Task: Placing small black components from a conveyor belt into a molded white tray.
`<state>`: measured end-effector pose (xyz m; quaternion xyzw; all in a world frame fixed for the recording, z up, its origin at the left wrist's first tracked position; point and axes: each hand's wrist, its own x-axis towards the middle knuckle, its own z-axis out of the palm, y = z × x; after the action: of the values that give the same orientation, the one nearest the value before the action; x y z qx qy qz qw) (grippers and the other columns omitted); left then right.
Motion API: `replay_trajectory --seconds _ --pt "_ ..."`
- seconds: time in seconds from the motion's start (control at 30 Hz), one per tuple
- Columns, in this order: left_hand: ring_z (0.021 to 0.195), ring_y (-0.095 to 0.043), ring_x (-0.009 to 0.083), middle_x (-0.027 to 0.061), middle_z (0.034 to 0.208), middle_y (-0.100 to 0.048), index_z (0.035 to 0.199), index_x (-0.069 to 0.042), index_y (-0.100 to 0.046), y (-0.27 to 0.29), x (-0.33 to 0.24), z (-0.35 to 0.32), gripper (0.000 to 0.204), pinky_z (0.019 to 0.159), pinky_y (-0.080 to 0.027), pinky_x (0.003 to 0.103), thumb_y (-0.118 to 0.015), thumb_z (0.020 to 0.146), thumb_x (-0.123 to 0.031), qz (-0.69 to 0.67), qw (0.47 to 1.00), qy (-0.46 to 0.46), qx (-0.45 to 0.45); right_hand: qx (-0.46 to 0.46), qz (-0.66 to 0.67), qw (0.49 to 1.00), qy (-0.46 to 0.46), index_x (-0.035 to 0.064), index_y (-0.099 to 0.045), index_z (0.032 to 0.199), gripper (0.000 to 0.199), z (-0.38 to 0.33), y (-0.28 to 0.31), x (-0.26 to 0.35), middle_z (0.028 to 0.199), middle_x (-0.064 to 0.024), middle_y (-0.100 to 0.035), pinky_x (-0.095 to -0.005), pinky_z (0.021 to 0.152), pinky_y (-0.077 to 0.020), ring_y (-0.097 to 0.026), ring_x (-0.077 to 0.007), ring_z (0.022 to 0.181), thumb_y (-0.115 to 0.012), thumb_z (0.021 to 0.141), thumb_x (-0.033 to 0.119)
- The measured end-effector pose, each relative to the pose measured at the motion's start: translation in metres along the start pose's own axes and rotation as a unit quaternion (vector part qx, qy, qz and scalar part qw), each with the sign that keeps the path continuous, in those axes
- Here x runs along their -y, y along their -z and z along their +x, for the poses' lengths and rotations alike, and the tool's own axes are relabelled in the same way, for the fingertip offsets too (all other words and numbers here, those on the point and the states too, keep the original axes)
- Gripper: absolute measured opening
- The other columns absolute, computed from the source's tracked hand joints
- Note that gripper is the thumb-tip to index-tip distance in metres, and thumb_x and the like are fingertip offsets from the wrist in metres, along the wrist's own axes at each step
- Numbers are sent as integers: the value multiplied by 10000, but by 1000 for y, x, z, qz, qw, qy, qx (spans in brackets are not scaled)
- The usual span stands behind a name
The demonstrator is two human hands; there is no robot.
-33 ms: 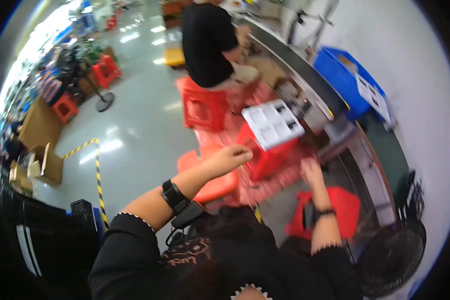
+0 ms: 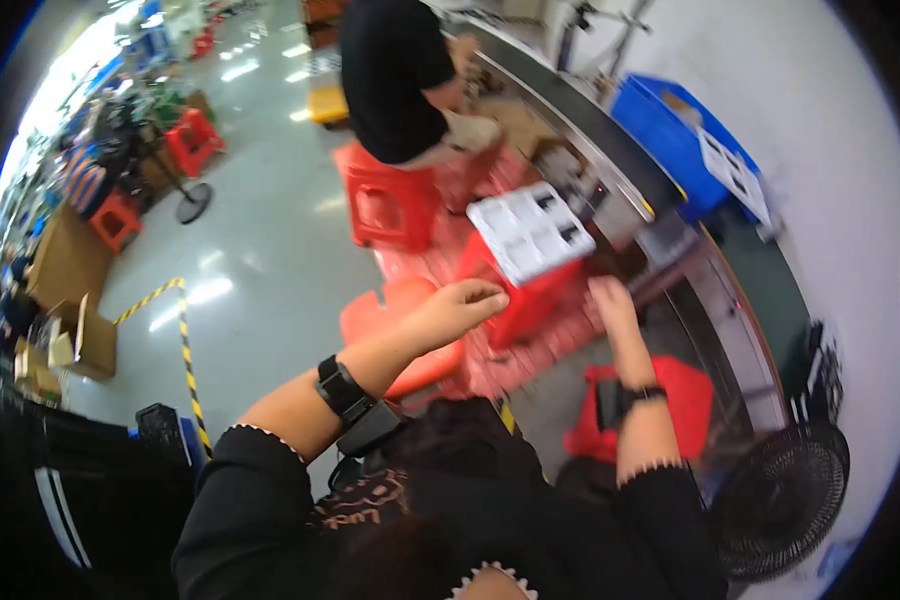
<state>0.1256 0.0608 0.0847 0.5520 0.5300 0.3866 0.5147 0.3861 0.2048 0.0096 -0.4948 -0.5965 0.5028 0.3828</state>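
My left hand (image 2: 465, 305) hovers with its fingers curled together beside a red crate (image 2: 530, 290). On the crate lies a white stack of printed sheets (image 2: 530, 232). My right hand (image 2: 610, 300) reaches down on the crate's right side, its fingers close to a heap of reddish packets (image 2: 545, 345). The blur hides whether either hand grips anything. A black watch sits on my left wrist and a dark band on my right.
A person in a black shirt (image 2: 395, 70) sits on a red stool (image 2: 385, 205) by a long conveyor (image 2: 570, 110). Nearby are a blue bin (image 2: 670, 140), an orange seat (image 2: 390, 310), another red stool (image 2: 690, 400), a black fan (image 2: 780, 500), cardboard boxes (image 2: 65, 260) and striped floor tape (image 2: 182, 340).
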Motion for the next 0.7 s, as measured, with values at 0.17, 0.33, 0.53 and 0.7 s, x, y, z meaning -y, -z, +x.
replay_trajectory --seconds 0.17,0.33,0.53,0.7 --pt "1015 -498 174 152 1104 -499 1268 109 -291 -59 -2 38 828 838 -418 288 -566 784 -504 -183 973 97 97 -131 -173 972 94 -10 -594 791 270 103 -41 37 772 -200 -604 -389 698 -442 -589 -323 761 -589 740 256" --pt "981 -508 138 85 1067 -520 1181 28 -424 -94 -1 97 646 846 -418 285 -580 793 -465 -358 919 114 122 -137 -245 957 73 -3 -590 749 234 149 -51 11 763 -213 -608 -408 710 -445 -588 -355 761 -565 722 228" --pt "783 -571 139 47 905 -582 1030 -30 -527 -119 -4 181 374 664 -477 288 -594 815 -329 -454 876 158 46 -124 -274 953 17 -34 -567 827 249 203 -43 -13 870 -234 -588 -437 732 -446 -566 -384 827 -539 717 187" --pt "755 -579 147 47 886 -585 982 -25 -527 -156 -2 236 297 662 -493 299 -590 821 -266 -615 765 191 -5 -212 91 927 -295 -43 -504 1001 314 271 15 -53 885 -194 -553 -497 649 -465 -558 -341 833 -497 763 161"
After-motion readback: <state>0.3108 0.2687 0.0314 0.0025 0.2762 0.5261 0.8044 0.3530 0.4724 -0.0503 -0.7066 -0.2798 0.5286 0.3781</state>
